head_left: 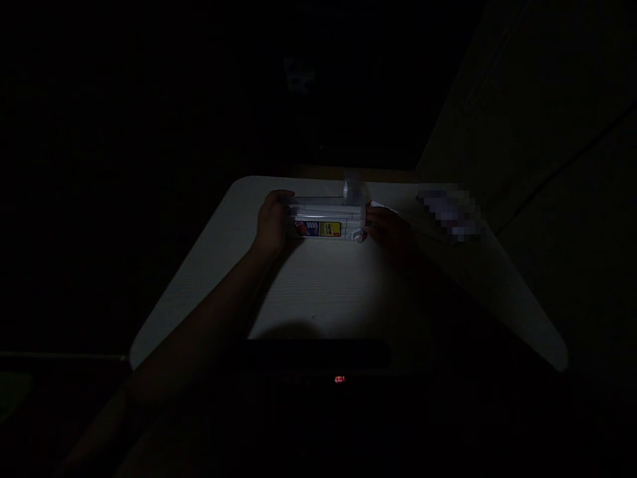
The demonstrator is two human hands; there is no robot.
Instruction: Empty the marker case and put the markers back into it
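A long clear plastic container (323, 212) lies sideways over the white table, with a yellow and dark printed label (318, 229) on its near side. My left hand (271, 224) is wrapped round its left end. At the other end, the fingers of my right hand (391, 229) close on its edge; deep shadow hides most of this hand. A small clear plastic piece (352, 188) stands up at the container's right end, and whether it is a lid or a separate part I cannot tell. What is inside the container is hard to make out.
The white table (318, 285) has rounded corners and a pale grained top. A blurred, pixelated object (450, 214) lies at its back right. A dark cable (562, 176) runs along the right. A small red light (339, 380) glows below the front edge. The surroundings are very dark.
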